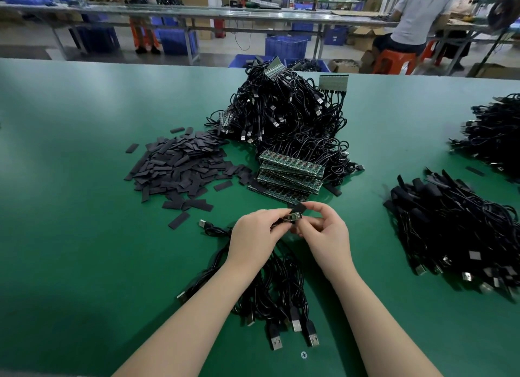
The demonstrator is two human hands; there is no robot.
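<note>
**While sleeve meets board: item held above near-middle of table**

Where the two hands meet, the small circuit board lies with its long axis left to right, its right end tilted slightly toward the far edge. The left hand pinches the board's cable end with curled fingers. The black sleeve is at the board's free right end, pinched between thumb and forefinger of the right hand, the nearer hand to it. Judged next: the sleeve slides leftward along that axis.

- Cable: trails toward the near edge among other loose leads.
- Green table.
- Loose sleeves: left of centre.
- Board strips: stacked just beyond the hands.
- Cable heap: toward the far edge.
- Sleeved bundle: right side.
- Room: benches, blue crates, seated workers.
</note>
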